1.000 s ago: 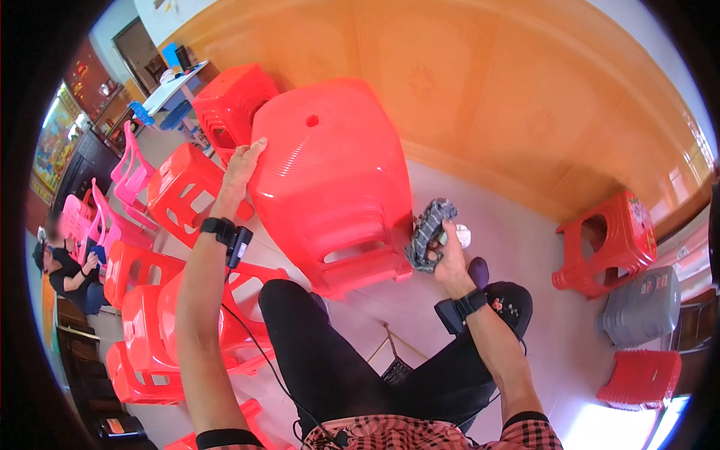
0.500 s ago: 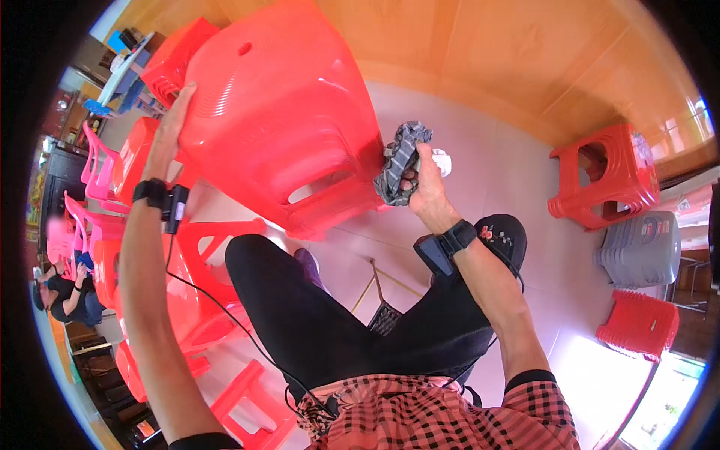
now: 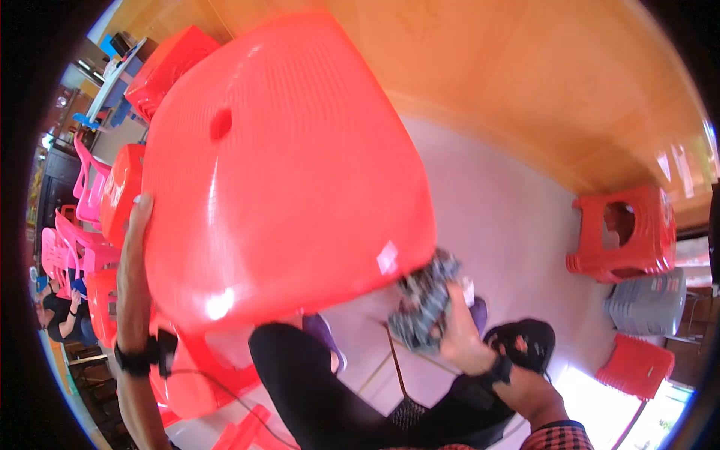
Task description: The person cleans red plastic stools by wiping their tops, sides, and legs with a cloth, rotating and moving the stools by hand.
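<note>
A large red plastic stool (image 3: 300, 172) is tilted so its ribbed seat, with one round hole, faces me. My left hand (image 3: 139, 216) grips the stool's left edge, with most of its fingers hidden. My right hand (image 3: 463, 334) is closed around a crumpled grey striped cloth (image 3: 420, 319), at the seat's lower right corner. Motion smears the cloth, and I cannot tell whether it touches the stool. A small white piece (image 3: 469, 289) shows beside the right fingers.
Stacked red stools (image 3: 626, 232), grey stools (image 3: 645, 304) and another red stack (image 3: 636, 366) stand at right. Behind is an orange wood wall (image 3: 525, 67). More red stools (image 3: 124, 191), pink chairs (image 3: 91, 176) and a seated person (image 3: 64, 311) are at left.
The stool has turned from showing its side and legs to showing its seat, closer to me. Both hands have moved lower in view; the right still holds the cloth.
</note>
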Action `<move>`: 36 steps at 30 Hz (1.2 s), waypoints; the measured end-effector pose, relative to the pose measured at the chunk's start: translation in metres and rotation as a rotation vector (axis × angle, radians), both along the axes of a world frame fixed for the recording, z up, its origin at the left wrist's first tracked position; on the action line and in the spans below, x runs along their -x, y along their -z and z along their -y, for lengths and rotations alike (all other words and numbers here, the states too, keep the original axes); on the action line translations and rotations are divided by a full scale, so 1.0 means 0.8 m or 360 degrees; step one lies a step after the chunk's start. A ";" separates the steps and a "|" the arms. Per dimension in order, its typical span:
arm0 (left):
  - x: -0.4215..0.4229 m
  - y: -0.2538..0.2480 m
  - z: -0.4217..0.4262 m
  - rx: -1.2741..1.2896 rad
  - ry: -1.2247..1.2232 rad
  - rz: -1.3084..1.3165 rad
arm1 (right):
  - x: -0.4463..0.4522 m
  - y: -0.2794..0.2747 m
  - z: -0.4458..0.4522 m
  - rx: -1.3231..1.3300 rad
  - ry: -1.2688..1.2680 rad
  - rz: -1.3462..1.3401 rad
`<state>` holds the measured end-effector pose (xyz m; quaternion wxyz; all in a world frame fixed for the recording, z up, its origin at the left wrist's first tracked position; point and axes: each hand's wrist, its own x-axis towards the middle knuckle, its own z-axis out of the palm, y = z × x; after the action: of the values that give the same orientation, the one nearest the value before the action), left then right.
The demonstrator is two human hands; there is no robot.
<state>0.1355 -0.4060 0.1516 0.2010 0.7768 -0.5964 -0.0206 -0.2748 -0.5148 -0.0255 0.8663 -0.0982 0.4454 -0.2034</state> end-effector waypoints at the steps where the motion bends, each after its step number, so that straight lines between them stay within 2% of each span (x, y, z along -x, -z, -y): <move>1: -0.017 0.005 -0.017 0.0018 -0.0166 -0.0371 | 0.001 0.036 -0.008 -0.0100 0.0116 0.0060; 2: -0.016 0.010 -0.024 0.0001 -0.0174 -0.0374 | -0.031 -0.030 0.006 -0.0283 0.0247 0.0103; 4: -0.006 0.009 -0.038 -0.0068 -0.0295 -0.0108 | -0.027 -0.010 0.004 -0.0282 0.0237 0.0087; 5: -0.009 0.006 -0.045 -0.0091 -0.0309 -0.0108 | -0.029 -0.002 0.000 -0.0305 0.0224 0.0083; 7: -0.008 -0.002 -0.050 0.0026 -0.0677 -0.1337 | -0.026 0.000 -0.002 -0.0436 0.0245 0.0334; 8: -0.007 -0.006 -0.049 0.0008 -0.0691 -0.1339 | -0.027 -0.002 0.001 -0.0456 0.0243 0.0325; 10: 0.009 -0.013 -0.038 -0.0190 -0.1002 -0.1048 | -0.027 -0.009 0.005 -0.0239 0.0155 0.0122; 11: 0.032 -0.024 -0.005 0.0071 -0.1073 -0.1838 | -0.029 -0.006 0.007 -0.0326 0.0192 0.0071; 14: 0.046 -0.028 -0.004 0.0084 -0.1213 -0.1765 | -0.018 0.015 0.004 -0.0535 0.0201 0.0099; 16: 0.040 -0.022 -0.019 0.0102 -0.1235 -0.1837 | -0.024 0.003 0.011 -0.0605 0.0267 0.0122; 19: 0.034 -0.022 -0.031 0.0033 -0.1173 -0.1818 | -0.020 0.013 0.007 -0.0687 0.0325 -0.0084; 21: 0.030 -0.012 -0.033 -0.0022 -0.1206 -0.1776 | -0.004 0.062 -0.008 -0.0396 0.0177 0.0035; 22: 0.030 -0.016 -0.027 -0.0031 -0.1235 -0.1734 | -0.004 0.055 -0.008 -0.0396 0.0183 0.0036; 24: 0.043 -0.033 0.001 -0.0059 -0.1208 -0.1856 | -0.015 0.036 -0.006 -0.0547 0.0323 -0.0139; 25: 0.046 -0.026 0.003 0.0085 -0.1359 -0.1820 | -0.006 0.031 -0.008 -0.0610 0.0336 -0.0055; 26: 0.050 -0.019 0.008 0.0232 -0.1509 -0.1787 | -0.009 0.001 0.004 -0.0596 0.0332 -0.0040; 28: 0.055 -0.010 0.036 0.0310 -0.1461 -0.1712 | -0.011 -0.079 0.041 -0.0649 0.0485 0.0126; 30: 0.056 0.009 0.043 0.0407 -0.1424 -0.1634 | 0.006 -0.119 0.072 -0.0522 0.0328 0.0157; 32: 0.044 0.017 0.026 0.0086 -0.1275 -0.1128 | 0.007 -0.154 0.098 -0.0354 0.0235 0.0225; 34: 0.063 -0.006 0.050 0.0159 -0.1248 -0.1217 | -0.009 -0.173 0.127 -0.0335 0.0031 0.0328; 36: 0.065 -0.003 0.054 0.0090 -0.1358 -0.1310 | -0.050 -0.207 0.161 -0.0025 -0.0291 0.0229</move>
<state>0.0838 -0.4492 0.1537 0.4270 0.8704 -0.1047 -0.2218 -0.2352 -0.6433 0.1402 0.9118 -0.1168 0.3727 -0.1267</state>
